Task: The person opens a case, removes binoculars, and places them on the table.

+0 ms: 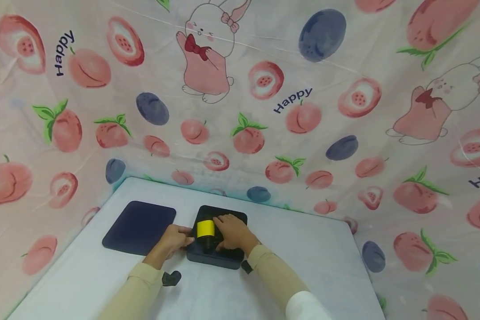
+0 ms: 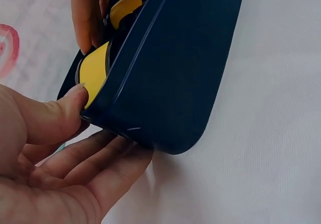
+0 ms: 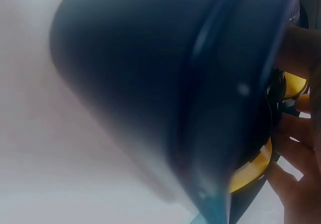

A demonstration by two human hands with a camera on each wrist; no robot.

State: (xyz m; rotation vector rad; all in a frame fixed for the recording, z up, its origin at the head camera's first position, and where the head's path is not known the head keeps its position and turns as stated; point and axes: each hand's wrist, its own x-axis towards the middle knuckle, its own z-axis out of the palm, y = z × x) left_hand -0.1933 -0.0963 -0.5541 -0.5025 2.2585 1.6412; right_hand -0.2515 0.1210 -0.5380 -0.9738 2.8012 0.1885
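Observation:
A dark, round-cornered box [image 1: 214, 261] lies on the white table with its hollow side up. Inside it is a black-and-yellow object [image 1: 206, 228] whose yellow band shows; the left wrist view reveals a second yellow part [image 2: 125, 7] deeper in. My left hand [image 1: 172, 242] holds the box's left edge, thumb over the rim by the yellow band and fingers beneath the wall. From the right, my right hand [image 1: 234, 231] reaches into the box, its fingers and thumb bent around the black-and-yellow object. Part of that object is hidden beneath this hand.
A flat, dark navy square panel [image 1: 142, 226] lies on the table [image 1: 304, 258] left of the box. Small black devices [image 1: 171, 278] sit at both cuffs. A fruit-and-rabbit printed cloth [image 1: 232, 178] hangs behind and along both sides of the table.

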